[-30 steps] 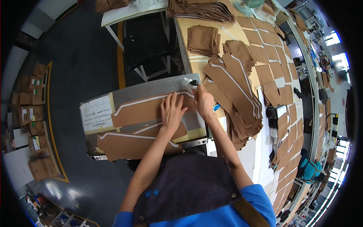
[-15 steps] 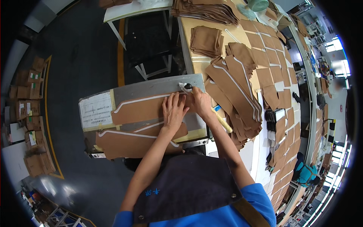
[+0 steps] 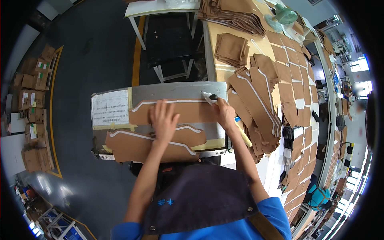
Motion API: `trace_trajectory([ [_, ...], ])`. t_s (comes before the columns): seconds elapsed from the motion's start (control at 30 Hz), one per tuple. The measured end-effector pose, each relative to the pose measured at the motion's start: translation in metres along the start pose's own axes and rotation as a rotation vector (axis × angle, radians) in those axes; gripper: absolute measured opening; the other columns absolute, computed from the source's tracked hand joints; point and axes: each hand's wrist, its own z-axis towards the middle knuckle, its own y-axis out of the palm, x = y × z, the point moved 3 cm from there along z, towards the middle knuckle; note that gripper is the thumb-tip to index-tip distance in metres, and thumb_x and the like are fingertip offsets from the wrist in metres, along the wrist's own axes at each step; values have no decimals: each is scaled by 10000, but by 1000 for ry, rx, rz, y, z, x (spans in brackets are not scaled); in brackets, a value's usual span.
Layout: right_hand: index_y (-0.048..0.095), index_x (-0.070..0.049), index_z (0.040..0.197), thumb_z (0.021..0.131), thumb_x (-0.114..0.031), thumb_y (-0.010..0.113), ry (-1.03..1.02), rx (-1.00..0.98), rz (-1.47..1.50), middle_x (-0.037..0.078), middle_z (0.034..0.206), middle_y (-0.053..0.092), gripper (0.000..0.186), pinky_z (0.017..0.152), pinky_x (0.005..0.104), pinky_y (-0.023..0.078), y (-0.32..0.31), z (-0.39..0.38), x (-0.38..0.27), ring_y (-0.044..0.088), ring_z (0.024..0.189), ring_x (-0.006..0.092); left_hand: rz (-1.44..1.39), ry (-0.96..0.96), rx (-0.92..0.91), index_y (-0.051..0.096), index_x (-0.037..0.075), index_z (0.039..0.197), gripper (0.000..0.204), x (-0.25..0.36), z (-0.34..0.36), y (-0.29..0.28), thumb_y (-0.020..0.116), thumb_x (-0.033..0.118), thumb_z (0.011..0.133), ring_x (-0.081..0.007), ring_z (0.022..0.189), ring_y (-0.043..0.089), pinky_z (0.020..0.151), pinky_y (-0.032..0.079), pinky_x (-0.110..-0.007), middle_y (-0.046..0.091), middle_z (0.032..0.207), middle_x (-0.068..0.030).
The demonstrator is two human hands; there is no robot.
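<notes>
A long brown panel (image 3: 192,115) with a white strip along its far edge lies on the grey metal-topped bench (image 3: 168,91). My left hand (image 3: 164,120) rests on the panel with its fingers spread. At the panel's right end, my right hand (image 3: 225,115) is closed round a small white tool with a black knob (image 3: 209,97), whose exact kind I cannot make out. The tool's tip is by the strip's right end. Nearer me, partly under my left forearm, lie brown strip-edged pieces (image 3: 134,147) that overlap along the bench's front edge.
A printed sheet (image 3: 110,109) is taped at the bench's left end. Right of the bench, a long table holds brown panel stacks (image 3: 252,100), folded brown pieces (image 3: 232,49) and a green fan (image 3: 285,16). A black-topped stool (image 3: 170,42) stands beyond; cardboard boxes (image 3: 38,98) line the far left.
My left hand has slid left along the panel, and its fingers are spread wider. My right hand keeps the tool near the same end. The whole view has shifted slightly.
</notes>
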Motion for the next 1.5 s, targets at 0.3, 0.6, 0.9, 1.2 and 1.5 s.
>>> trace_trajectory([
  [0.3,550,-8,946,900,-150,652,-157,-108,169,229,837,655,181,630,516,489,52,24,-82,636,742,455,-44,-30,-64,539,93,1381,610,20,-11,7,700,373,863,-371,1428,306,1162,211,-575,399,1504,-172],
  [0.6,530,5,973,886,-125,627,-310,-135,139,217,930,664,184,661,505,517,93,49,-160,648,785,442,-78,-110,-25,581,67,1307,584,-7,-18,-9,749,291,795,-334,1364,368,1133,250,-562,457,1425,-133],
  [0.9,535,0,965,886,-139,614,-375,-203,27,227,905,663,177,641,509,521,98,49,-168,657,746,431,-58,-90,-25,616,65,1270,555,-13,-23,-5,758,281,779,-316,1368,376,1144,245,-567,471,1397,-142],
  [1.2,551,5,979,905,-149,615,-399,-266,54,211,936,659,182,669,489,520,99,49,-184,648,770,430,-52,-78,36,560,25,1313,593,-15,-25,-3,738,287,812,-369,1319,405,1126,291,-584,450,1370,-210],
  [1.5,536,14,934,889,-139,608,-403,-151,143,218,891,660,175,666,492,524,93,43,-162,661,764,424,-69,-69,-11,579,29,1281,533,-8,-27,-7,724,293,841,-362,1302,422,1125,304,-577,462,1370,-170],
])
